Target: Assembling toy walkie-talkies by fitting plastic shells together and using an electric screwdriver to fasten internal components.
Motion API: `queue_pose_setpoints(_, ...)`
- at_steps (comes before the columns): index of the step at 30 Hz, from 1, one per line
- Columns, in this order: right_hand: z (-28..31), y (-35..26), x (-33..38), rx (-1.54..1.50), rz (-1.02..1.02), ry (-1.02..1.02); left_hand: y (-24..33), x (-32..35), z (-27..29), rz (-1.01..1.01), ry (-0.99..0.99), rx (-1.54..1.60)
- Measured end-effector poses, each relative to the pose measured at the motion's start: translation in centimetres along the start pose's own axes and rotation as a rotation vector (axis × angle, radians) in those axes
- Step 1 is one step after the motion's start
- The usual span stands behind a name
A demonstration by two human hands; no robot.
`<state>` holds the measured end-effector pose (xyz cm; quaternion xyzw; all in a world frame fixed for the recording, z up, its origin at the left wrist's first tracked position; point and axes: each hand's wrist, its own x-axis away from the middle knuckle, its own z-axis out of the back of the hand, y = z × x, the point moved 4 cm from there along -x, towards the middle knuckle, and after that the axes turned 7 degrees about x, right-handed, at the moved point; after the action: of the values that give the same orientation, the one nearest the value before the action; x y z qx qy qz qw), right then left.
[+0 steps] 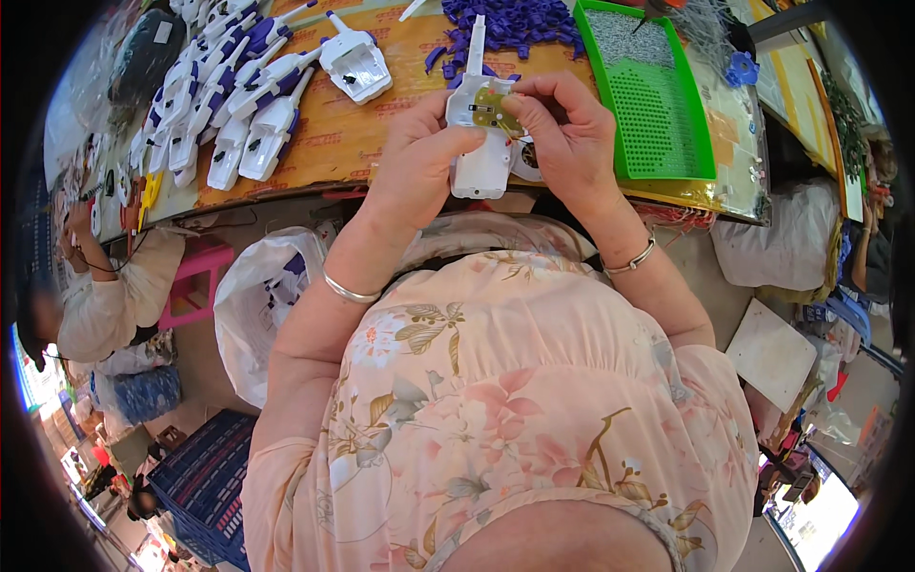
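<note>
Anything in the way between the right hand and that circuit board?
Nothing visible: the right hand touches the circuit board directly at its right end, over the white casing that the left hand holds.

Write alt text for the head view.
A person's left hand holds a white shell while the right hand pinches a circuit board over it. On the table lie more shells at left, purple pieces beyond and a green tray at right.

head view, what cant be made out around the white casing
In the head view:
Circuit board: right end hidden by the right hand.
White casing: back faces away; left edge partly behind the left hand.
Thin wires: too small to trace.
Orange-and-dark object: cut off by the top edge.
</note>
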<state>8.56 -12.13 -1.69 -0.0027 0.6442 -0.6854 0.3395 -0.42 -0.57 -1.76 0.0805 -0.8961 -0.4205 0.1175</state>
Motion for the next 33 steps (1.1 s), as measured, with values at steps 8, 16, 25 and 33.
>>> queue_pose_setpoints(8,0.2,-1.0,0.3,0.188,0.062,0.052,-0.9,0.0,0.4,0.063,-0.067,0.022)
queue_pose_setpoints(16,0.1,-1.5,0.4,0.305,0.279,0.086,-0.8,0.2,0.0,0.089,0.044,0.049)
queue_pose_setpoints(25,0.1,-2.4,0.6,0.398,0.314,0.009,-0.4,0.4,0.3,0.024,0.121,0.01)
queue_pose_setpoints(33,0.1,-2.7,0.4,0.387,0.365,0.018,-0.3,0.5,0.3,-0.015,0.117,0.033)
